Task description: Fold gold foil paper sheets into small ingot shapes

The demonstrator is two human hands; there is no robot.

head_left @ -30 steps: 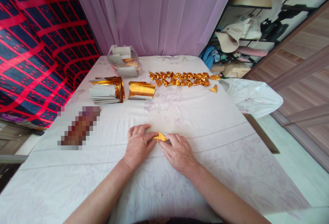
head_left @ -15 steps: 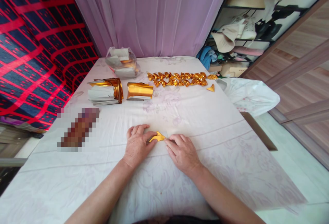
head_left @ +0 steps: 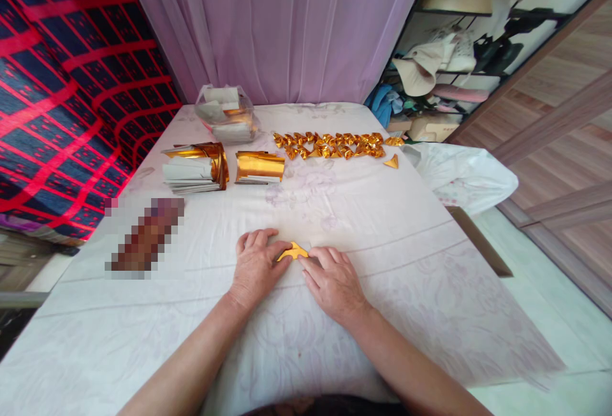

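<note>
A small piece of gold foil paper [head_left: 293, 251], partly folded, lies on the tablecloth between my hands. My left hand [head_left: 255, 268] pinches its left end between thumb and forefinger, the other fingers resting on the cloth. At the right end, my right hand [head_left: 337, 282] has thumb and fingertips closed on the paper's edge. Fingers cover both ends of the piece. Further back, folded gold paper pieces [head_left: 329, 146] sit in two rows, and one flat gold triangle [head_left: 392, 162] lies just to their right.
Behind my left hand stand a stack of gold foil sheets [head_left: 261, 167], a larger curled stack [head_left: 196, 167] and a clear bag of sheets [head_left: 225, 113]. A blurred-out item [head_left: 148, 237] lies at left. A white plastic bag [head_left: 471, 177] hangs by the table's right edge.
My right thumb and fingers have shifted slightly left along the paper, whose front edge now looks more folded in. My left hand keeps its hold in place.
</note>
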